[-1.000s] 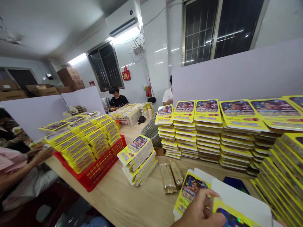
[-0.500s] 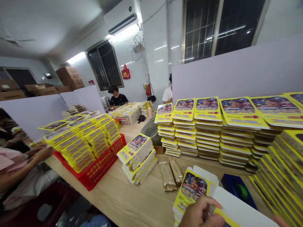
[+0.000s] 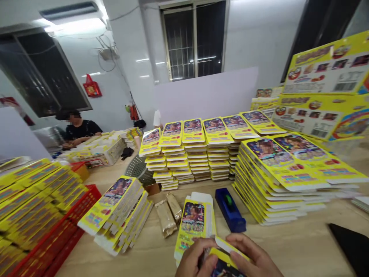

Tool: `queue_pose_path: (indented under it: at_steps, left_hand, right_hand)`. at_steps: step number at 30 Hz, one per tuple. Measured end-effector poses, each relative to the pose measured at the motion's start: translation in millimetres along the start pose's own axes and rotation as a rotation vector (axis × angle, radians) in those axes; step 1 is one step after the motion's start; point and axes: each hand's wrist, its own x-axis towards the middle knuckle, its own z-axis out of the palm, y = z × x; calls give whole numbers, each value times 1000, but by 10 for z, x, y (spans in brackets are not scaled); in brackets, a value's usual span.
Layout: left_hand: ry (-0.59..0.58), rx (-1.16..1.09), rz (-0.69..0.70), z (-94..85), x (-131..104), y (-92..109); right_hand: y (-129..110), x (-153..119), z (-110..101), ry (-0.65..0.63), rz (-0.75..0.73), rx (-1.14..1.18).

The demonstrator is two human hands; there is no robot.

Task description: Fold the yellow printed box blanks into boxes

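Both of my hands sit at the bottom edge of the view, closed on one small yellow printed carton [image 3: 223, 257]. My left hand [image 3: 193, 259] grips its left side and my right hand [image 3: 253, 258] grips its right side. Just beyond them lies a short pile of flat yellow cartons [image 3: 192, 221] on the wooden table [image 3: 300, 242]. Two gold foil packs [image 3: 169, 213] lie left of that pile, and a blue tape dispenser [image 3: 230, 209] lies right of it.
Tall stacks of flat yellow cartons [image 3: 198, 154] line the back and the right [image 3: 285, 173]. A leaning stack [image 3: 121, 209] and a red basket [image 3: 52, 234] of folded boxes stand at left. Another person [image 3: 76, 127] sits at the far left. A dark object [image 3: 353, 246] lies at right.
The view has swung right and down. My right hand has come into sight, and both hands now hold the carton close together in the lower middle.
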Motion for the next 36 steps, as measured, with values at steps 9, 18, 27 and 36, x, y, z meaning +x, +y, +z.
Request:
queue_pose_path:
  at_steps: [9, 18, 27, 36]
  left_hand:
    - [-68, -33, 11, -41, -114, 80]
    - [217, -164, -17, 20, -17, 320]
    - [287, -200, -118, 33, 26, 309]
    - [86, -150, -175, -197, 24, 149]
  right_hand:
    - [-180, -93, -44, 25, -109, -48]
    - [-129, -157, -120, -35, -160, -58]
    - [190, -50, -185, -11, -202, 48]
    - [931, 677, -813, 623, 7, -278]
